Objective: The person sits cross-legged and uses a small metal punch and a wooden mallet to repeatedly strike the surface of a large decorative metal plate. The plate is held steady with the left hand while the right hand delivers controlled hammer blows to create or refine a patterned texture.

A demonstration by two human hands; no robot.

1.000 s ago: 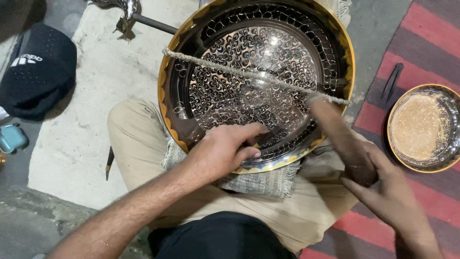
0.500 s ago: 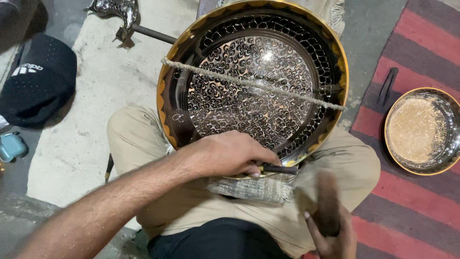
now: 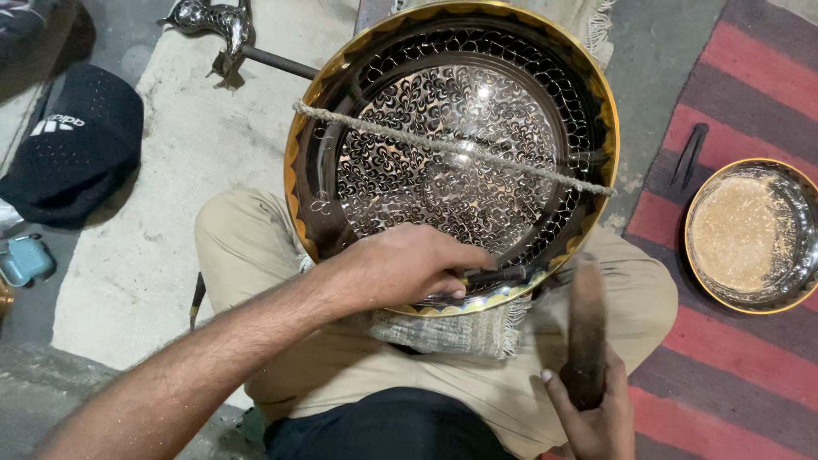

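Left hand [image 3: 409,268] clenched on thin dark chisel [image 3: 494,275] against large round engraved brass tray [image 3: 452,153]; right hand [image 3: 592,409] grasping blurred dark wooden mallet [image 3: 586,328]. Tray probably heavy, stiff, slippery; best gripped at rim.

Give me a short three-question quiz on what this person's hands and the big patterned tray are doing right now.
1. True or false: the left hand rests on the near rim of the engraved tray, gripping a thin dark tool.
2. What does the right hand hold? A) a black cap B) a dark wooden mallet C) a bowl
3. Fill in: a ____ is stretched across the tray's face.

Key
1. True.
2. B; the mallet stands upright, blurred, near the tray's rim. The black cap lies at the far left, and the bowl of pale powder sits on the striped rug.
3. Rope.
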